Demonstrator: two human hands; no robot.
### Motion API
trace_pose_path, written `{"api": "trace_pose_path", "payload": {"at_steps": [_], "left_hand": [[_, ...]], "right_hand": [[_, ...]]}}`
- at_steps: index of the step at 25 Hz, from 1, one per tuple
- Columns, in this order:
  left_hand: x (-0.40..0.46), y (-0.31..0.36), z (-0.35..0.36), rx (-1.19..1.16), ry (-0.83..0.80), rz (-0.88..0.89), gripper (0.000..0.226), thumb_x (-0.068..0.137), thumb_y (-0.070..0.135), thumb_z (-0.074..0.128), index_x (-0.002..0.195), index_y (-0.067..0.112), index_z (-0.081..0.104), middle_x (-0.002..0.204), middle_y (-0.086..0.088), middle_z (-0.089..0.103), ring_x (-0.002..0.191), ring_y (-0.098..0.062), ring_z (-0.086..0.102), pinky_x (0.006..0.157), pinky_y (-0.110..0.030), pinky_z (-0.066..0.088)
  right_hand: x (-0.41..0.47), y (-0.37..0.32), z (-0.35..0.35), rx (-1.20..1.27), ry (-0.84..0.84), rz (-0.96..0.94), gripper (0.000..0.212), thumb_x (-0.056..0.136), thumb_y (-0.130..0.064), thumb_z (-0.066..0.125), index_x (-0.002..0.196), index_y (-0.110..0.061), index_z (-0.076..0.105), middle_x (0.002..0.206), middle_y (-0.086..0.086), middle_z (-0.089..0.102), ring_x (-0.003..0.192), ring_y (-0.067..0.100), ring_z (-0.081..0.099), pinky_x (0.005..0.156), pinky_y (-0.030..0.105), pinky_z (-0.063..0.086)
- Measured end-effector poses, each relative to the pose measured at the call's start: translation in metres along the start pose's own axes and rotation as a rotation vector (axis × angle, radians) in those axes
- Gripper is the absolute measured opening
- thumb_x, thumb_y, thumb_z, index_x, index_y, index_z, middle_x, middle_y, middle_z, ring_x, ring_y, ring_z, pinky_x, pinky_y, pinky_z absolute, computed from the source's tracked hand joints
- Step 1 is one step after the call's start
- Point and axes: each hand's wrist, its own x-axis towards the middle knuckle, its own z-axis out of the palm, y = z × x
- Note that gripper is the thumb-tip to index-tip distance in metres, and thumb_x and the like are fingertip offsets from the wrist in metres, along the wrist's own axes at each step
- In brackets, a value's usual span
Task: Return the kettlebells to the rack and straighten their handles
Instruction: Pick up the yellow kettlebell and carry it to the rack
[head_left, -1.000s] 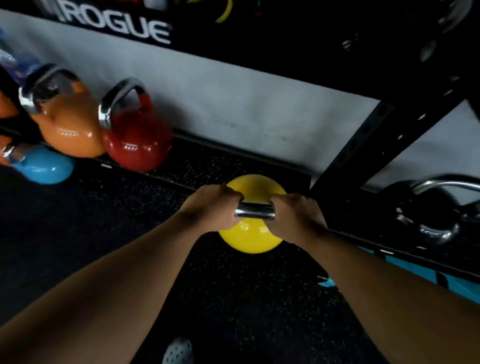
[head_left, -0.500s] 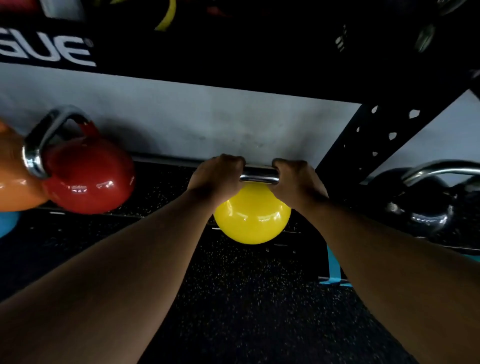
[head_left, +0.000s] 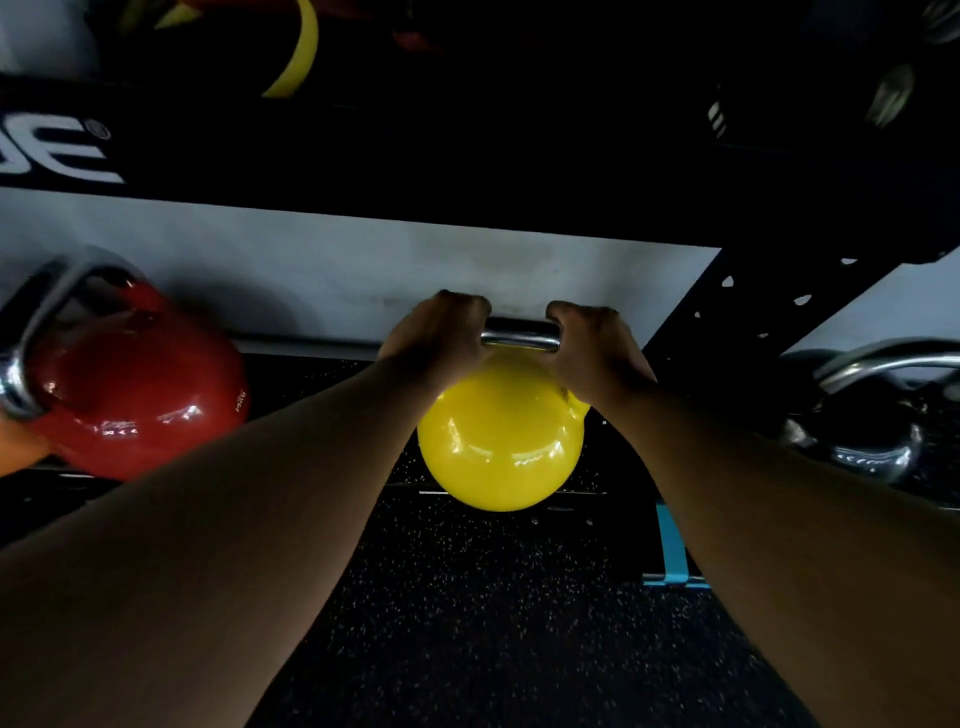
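Observation:
A yellow kettlebell (head_left: 501, 447) with a chrome handle hangs in the middle of the view, at the front edge of the low rack shelf (head_left: 322, 374). My left hand (head_left: 439, 335) grips the handle's left end and my right hand (head_left: 595, 348) its right end, with bare chrome showing between them. A red kettlebell (head_left: 140, 400) sits on the shelf to the left, its steel handle leaning to the left. A black kettlebell (head_left: 852, 436) with a chrome handle rests at the right, past the rack's upright.
A black perforated rack upright (head_left: 737, 317) slants just right of my right hand. A dark upper shelf beam (head_left: 415, 166) with white lettering spans overhead. An orange kettlebell (head_left: 15, 449) peeks in at the far left. Speckled black rubber floor (head_left: 493, 623) lies below, with blue tape (head_left: 670, 556).
Both hands have lifted the yellow kettlebell off the floor and carried it forward to the rack shelf. The view has shifted closer and to the right.

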Motion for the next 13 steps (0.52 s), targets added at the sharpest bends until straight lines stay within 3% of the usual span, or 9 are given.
{"api": "trace_pose_path", "payload": {"at_steps": [6,13], "left_hand": [[-0.021,-0.003,0.007,-0.012,0.021,0.013,0.011,0.081,0.006,0.057,0.089,0.013,0.061,0.083,-0.014,0.068,0.078,-0.035,0.065,0.061,-0.037,0.052],[-0.023,-0.003,0.010,-0.053,0.035,-0.013,0.017,0.081,0.009,0.059,0.098,0.013,0.063,0.091,-0.016,0.070,0.084,-0.036,0.066,0.064,-0.033,0.048]], "right_hand": [[-0.022,-0.008,0.000,-0.041,-0.037,-0.009,0.018,0.082,-0.002,0.057,0.098,-0.010,0.060,0.092,0.017,0.069,0.089,0.038,0.063,0.061,0.028,0.032],[-0.020,-0.005,0.002,0.004,-0.056,-0.023,0.017,0.078,-0.004,0.059,0.085,-0.017,0.049,0.075,0.012,0.059,0.077,0.037,0.061,0.059,0.030,0.035]]}}
